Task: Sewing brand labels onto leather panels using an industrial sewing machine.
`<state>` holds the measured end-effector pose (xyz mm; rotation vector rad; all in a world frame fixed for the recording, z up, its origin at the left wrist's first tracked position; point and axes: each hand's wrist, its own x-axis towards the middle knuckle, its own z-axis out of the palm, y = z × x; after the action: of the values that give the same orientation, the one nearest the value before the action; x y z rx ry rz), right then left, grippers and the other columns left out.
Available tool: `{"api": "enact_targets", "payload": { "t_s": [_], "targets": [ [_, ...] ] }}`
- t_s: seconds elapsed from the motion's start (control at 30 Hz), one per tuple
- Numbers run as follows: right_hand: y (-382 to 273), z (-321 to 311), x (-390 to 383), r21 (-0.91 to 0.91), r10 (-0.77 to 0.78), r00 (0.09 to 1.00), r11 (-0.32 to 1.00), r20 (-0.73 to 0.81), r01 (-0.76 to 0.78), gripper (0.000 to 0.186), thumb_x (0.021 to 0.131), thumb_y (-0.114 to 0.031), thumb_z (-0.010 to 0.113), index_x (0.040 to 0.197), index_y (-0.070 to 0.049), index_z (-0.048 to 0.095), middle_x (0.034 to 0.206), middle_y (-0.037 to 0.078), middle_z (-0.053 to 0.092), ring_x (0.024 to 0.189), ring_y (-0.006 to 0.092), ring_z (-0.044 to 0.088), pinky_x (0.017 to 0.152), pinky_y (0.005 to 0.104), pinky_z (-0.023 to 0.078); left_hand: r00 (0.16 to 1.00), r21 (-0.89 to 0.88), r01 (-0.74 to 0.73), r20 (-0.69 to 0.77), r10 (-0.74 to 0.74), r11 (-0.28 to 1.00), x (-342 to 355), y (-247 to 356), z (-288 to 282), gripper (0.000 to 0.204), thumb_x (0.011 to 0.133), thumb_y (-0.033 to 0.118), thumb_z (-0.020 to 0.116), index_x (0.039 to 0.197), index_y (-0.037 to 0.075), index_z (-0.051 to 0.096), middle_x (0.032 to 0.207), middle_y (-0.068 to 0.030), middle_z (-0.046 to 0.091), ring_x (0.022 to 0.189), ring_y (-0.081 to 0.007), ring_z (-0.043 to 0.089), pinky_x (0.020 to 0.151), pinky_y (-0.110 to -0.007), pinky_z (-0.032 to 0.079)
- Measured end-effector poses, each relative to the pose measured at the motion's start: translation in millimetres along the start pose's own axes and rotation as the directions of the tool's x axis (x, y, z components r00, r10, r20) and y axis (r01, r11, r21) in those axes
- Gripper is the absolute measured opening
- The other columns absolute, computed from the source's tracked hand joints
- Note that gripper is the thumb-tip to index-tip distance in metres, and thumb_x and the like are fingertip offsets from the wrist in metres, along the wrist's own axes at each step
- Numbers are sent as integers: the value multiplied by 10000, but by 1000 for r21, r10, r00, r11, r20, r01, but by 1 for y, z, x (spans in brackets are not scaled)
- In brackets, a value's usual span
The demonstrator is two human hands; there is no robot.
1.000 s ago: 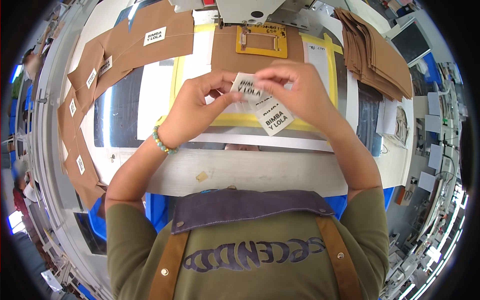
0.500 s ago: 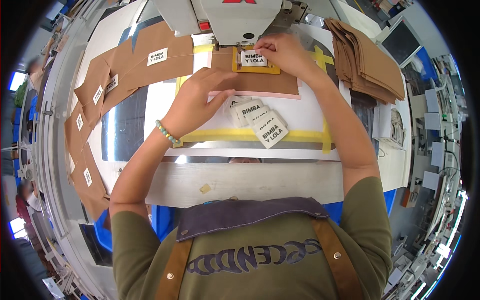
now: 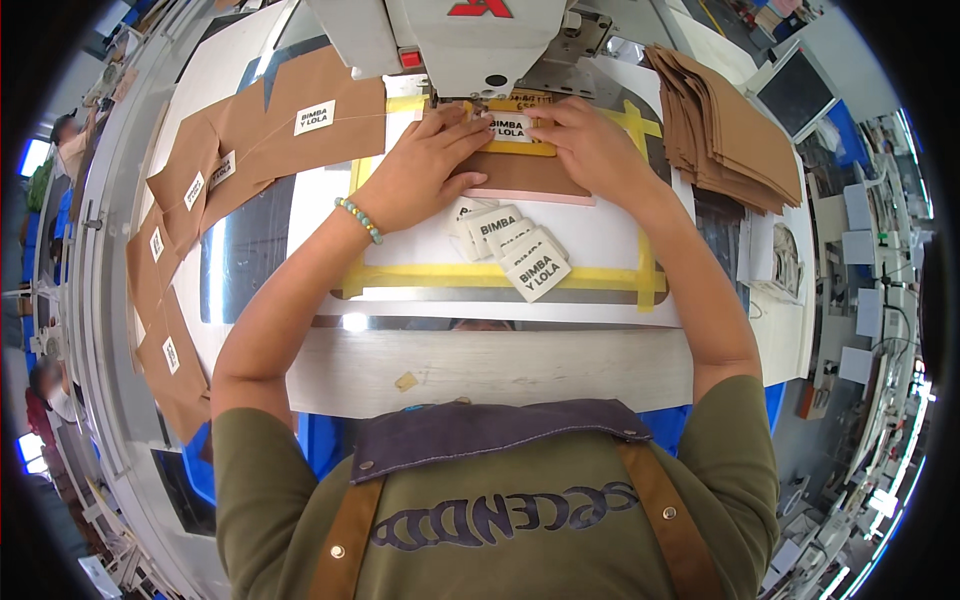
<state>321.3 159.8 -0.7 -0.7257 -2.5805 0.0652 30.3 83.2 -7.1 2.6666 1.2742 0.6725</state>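
Note:
A small white label (image 3: 508, 127) with dark print lies inside a yellow frame (image 3: 525, 149) under the head of a sewing machine (image 3: 478, 45). Below the frame is a brown fabric panel (image 3: 530, 172) with a pale pink front edge. My left hand (image 3: 425, 165), a beaded bracelet at its wrist, reaches over the frame's left side with fingers extended and fingertips at the label's left edge. At the label's right edge rest the fingertips of my right hand (image 3: 592, 145), its fingers stretched forward. Several loose labels (image 3: 525, 250) overlap just in front of the panel.
On the left, a curving chain of brown panels (image 3: 250, 130) bears sewn-on labels. A stack of brown panels (image 3: 725, 130) lies at the right, with a screen (image 3: 797, 92) beyond it. Yellow tape (image 3: 480, 278) borders the white work surface. Other people are at the far left.
My left hand has moved right and forward onto the frame and label. My right hand has shifted slightly right and spread from a pinch on the label. More of the yellow frame shows behind.

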Motion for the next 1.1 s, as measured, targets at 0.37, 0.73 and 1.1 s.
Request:
{"api": "enact_targets", "payload": {
  "t_s": [0.37, 0.73, 1.1],
  "targets": [
    [-10, 18, 8, 35, -77, 997, 996, -17, 78, 292, 919, -9, 656, 1194, -33, 750, 1356, 73, 735, 1272, 287, 656, 1050, 404, 587, 1000, -81, 0, 18, 1, 997, 4, -9, -8, 415, 1001, 187, 769, 1380, 51, 672, 1567, -113, 614, 1457, -368, 543, 1214, -470, 467],
    [-4, 22, 11, -41, -114, 993, 992, 36, 116, 452, 946, 10, 622, 1360, -113, 758, 1491, 19, 692, 1384, 260, 596, 1199, 417, 495, 999, 78, 43, -1, -43, 996, -10, -16, -12, 556, 1005, 246, 770, 1485, -3, 638, 1614, -126, 577, 1454, -342, 540, 1228, -457, 429],
    [-7, 15, 12, 64, -78, 990, 995, 115, 72, 512, 913, 78, 570, 1363, -95, 745, 1541, 27, 659, 1406, 299, 558, 1237, 441, 452, 996, 66, 59, 56, -63, 996, -11, -12, -21, 539, 1005, 208, 765, 1478, -17, 637, 1623, -135, 563, 1467, -353, 511, 1229, -462, 425]
  ]
}}
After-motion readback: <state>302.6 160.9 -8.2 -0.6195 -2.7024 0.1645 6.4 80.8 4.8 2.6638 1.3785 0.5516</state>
